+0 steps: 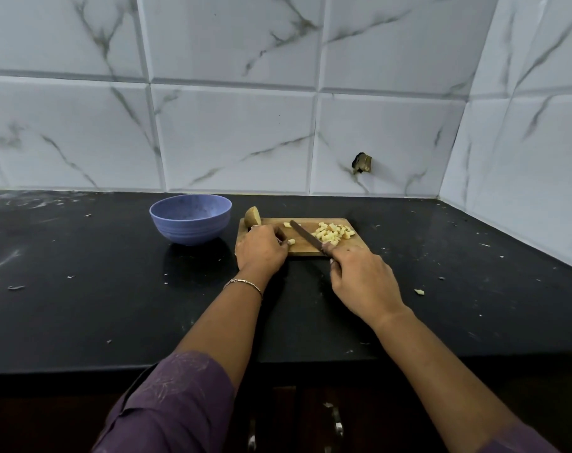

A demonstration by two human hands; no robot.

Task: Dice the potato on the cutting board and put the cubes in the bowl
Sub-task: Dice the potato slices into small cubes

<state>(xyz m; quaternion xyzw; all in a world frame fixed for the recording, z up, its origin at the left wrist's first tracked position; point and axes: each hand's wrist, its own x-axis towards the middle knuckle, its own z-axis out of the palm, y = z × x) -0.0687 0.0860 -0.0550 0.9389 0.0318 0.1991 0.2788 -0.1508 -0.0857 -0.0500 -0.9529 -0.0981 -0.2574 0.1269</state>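
Observation:
A wooden cutting board (pixel 311 248) lies on the black counter. An uncut potato half (pixel 252 216) stands at its far left corner. A pile of several pale cubes (pixel 333 232) sits on the board's right side, and a loose cube (pixel 287 224) lies near the middle. My left hand (pixel 261 248) rests on the board's left part, its fingers curled over a small potato piece (pixel 291 241). My right hand (pixel 360 276) grips the handle of a knife (pixel 306 235), whose blade points up-left across the board. A blue bowl (pixel 190 219) stands left of the board; I see nothing inside it.
A stray potato bit (pixel 419 291) lies on the counter to the right of my right hand. Small scraps and white smears dot the black counter (pixel 98 289). Marble-look tiled walls close the back and the right side.

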